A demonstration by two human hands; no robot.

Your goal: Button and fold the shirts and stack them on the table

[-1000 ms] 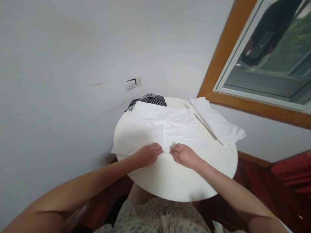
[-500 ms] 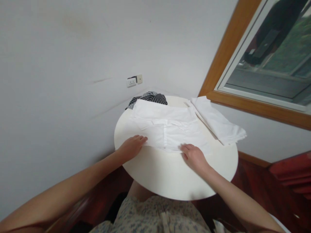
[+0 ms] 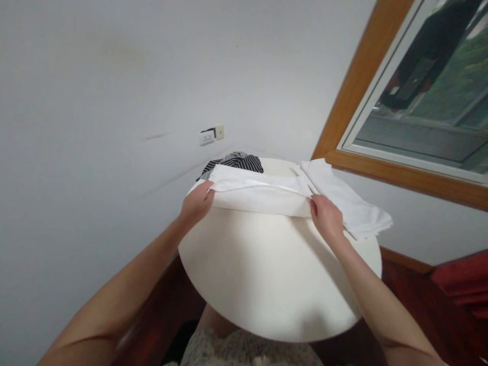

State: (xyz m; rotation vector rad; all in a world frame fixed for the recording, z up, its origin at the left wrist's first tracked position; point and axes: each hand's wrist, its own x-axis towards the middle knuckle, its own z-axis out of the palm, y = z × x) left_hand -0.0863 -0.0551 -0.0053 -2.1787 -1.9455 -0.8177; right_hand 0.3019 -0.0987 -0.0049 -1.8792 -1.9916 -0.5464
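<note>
Folded garment: white, thin, smooth cloth (image 3: 263,199) in a long, narrow band across the far half of the counter, held between the two hands; its upper layer has a raised, slightly wavy edge, and the near fold runs almost straight.
Left hand (image 3: 197,203): at the band's left end, fingers closed together on the cloth's edge.
Right hand (image 3: 327,217): at the right end, fingers curled in and pinching the edge, thumb side toward the cloth.
Counter (image 3: 267,279): round, off-white, smooth and matt, with soft shadows on its near half.
Striped cloth (image 3: 244,162): black with thin white lines, bunched and crumpled behind the band's left part, with a grey patch on top.
Second white cloth (image 3: 345,201): layered, lying slantwise beyond the right hand, its ruffled end reaching over the counter's rim.
Wall socket (image 3: 206,138): white plastic, rectangular, set in the plain pale wall (image 3: 114,91).
Window frame (image 3: 354,76): orange-brown, wood-like, around a white inner frame.
</note>
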